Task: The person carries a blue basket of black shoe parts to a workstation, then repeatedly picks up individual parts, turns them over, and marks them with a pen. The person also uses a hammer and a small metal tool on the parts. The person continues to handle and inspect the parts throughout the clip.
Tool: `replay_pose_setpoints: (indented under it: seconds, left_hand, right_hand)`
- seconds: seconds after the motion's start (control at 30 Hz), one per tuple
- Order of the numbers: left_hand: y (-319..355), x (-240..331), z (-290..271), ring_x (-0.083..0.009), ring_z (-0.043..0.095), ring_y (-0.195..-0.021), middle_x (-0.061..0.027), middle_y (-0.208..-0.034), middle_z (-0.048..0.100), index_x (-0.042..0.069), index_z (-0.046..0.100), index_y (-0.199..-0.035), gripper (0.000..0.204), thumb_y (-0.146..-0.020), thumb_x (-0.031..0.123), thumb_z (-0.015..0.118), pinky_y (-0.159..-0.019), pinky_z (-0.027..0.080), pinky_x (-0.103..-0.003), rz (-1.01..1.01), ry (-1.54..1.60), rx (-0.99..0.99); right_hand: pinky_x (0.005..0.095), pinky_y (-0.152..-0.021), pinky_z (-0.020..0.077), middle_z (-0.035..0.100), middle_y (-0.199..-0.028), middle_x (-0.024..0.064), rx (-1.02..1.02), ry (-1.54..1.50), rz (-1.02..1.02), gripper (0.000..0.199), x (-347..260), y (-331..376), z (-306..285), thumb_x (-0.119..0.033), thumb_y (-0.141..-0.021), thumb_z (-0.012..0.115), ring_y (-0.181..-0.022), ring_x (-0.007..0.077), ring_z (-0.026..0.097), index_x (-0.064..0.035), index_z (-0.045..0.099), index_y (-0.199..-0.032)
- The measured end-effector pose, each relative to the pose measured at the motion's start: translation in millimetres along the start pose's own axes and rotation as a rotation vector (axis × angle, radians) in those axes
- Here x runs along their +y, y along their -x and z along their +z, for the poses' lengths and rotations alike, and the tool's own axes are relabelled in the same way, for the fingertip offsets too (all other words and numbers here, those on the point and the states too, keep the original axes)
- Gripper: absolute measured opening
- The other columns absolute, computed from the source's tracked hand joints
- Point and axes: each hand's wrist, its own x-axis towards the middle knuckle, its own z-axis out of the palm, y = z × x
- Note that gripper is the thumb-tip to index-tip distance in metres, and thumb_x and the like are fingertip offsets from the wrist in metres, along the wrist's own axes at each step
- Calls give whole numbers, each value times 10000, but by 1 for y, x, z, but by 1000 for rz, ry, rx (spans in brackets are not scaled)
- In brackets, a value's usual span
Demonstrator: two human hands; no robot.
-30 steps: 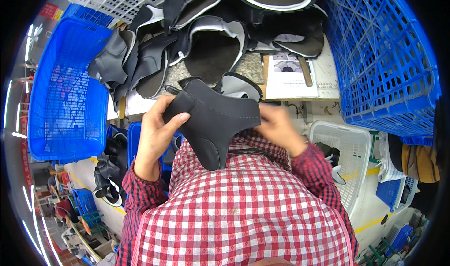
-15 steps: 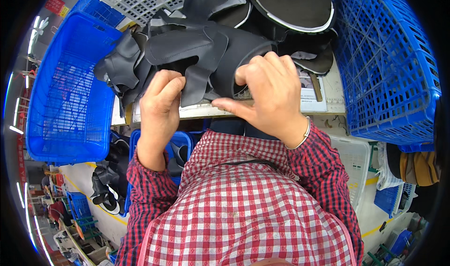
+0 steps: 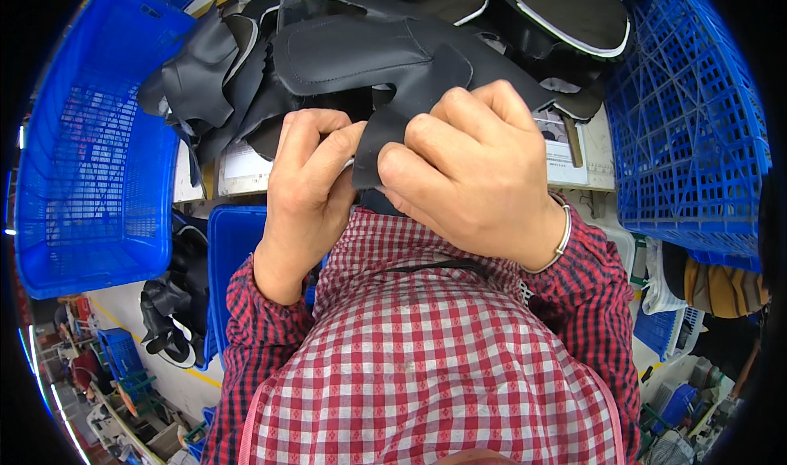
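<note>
A black stitched leather piece [image 3: 352,52], which looks like a shoe upper, lies across the near side of a heap on the table. Its narrow end hangs toward me between my two hands. My left hand [image 3: 310,188] pinches the left edge of that end between thumb and curled fingers. From the other side my right hand [image 3: 471,170] grips the same end, its fingers bent and its thumb hidden underneath. A thin pale edge shows at my left fingertips. The underside of the piece is out of sight.
More black leather pieces [image 3: 197,75] and white-edged dark ones [image 3: 566,10] are heaped behind. Blue plastic crates stand at the left [image 3: 94,170] and right [image 3: 697,120]. Another blue bin [image 3: 234,243] sits below the table's front edge. A flat strip [image 3: 571,141] rests on paper at the right.
My right hand has moved from the piece's wide right part to its narrow end, closing its fingers there. My left hand has shifted right, and the view has moved slightly.
</note>
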Motion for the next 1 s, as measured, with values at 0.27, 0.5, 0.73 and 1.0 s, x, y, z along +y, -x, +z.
replay_pose_setpoints:
  seconds: [0.27, 0.5, 0.73, 1.0]
  left_hand:
    - [35, -22, -27, -222, 572, -907, -80, -958, 572, 34, 700, -949, 307, -690, -129, 707, -790, 466, -319, -134, 237, 119]
    - [47, -18, -2, -189, 614, -1031, -72, -1046, 657, 11, 704, -1167, 380, -821, -137, 651, -922, 483, -297, -388, 431, 326]
    - [-23, 34, 10, -178, 534, -1095, -70, -1156, 584, -15, 622, -1238, 313, -932, -73, 592, -993, 405, -297, -159, 522, 6]
    - [-35, 94, 39, -216, 554, -937, -102, -1026, 597, 25, 671, -1133, 313, -848, -102, 638, -863, 435, -334, 316, 8, -176]
  right_hand:
    - [187, -490, 297, 528, -686, -62, 437, -1435, 1221, 153, 50, -3, -11, -167, -978, 657, -618, 1, 460, -101, 638, -841]
    - [272, -785, 591, 645, -1265, 226, 200, -2014, 1076, 435, 96, 150, -31, -133, -968, 686, -1077, 287, 686, -12, 561, -1366]
    - [312, -884, 529, 659, -1294, 117, -92, -1804, 908, 506, 12, 158, -44, -406, -1041, 579, -1047, 174, 633, -24, 596, -1374]
    - [243, -493, 356, 564, -661, 35, 143, -1953, 1169, 652, 12, 179, -5, -635, -971, 596, -544, 82, 436, 7, 686, -897]
